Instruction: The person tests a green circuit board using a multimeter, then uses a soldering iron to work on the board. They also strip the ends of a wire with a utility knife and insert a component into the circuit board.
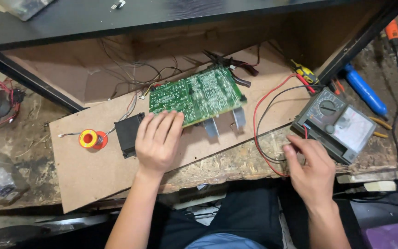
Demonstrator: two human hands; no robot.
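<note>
Resting flat, fingers spread, the left hand (158,140) pressed the near edge of a green circuit board (196,94) on the chipboard desk (93,175). At three o'clock, the right hand (312,168), loosely curled, touched red and black leads (266,124) beside a grey analogue multimeter (337,124). At nine o'clock lay a yellow-red solder spool (90,139).

Left hand (157,140) on green circuit board (196,94), right hand (312,168) beside multimeter (335,124).

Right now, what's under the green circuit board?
The green circuit board sits raised on metal fins, above a brown board. A black block sits at its left end. The left hand covers that edge; the components beneath are hidden.
</note>
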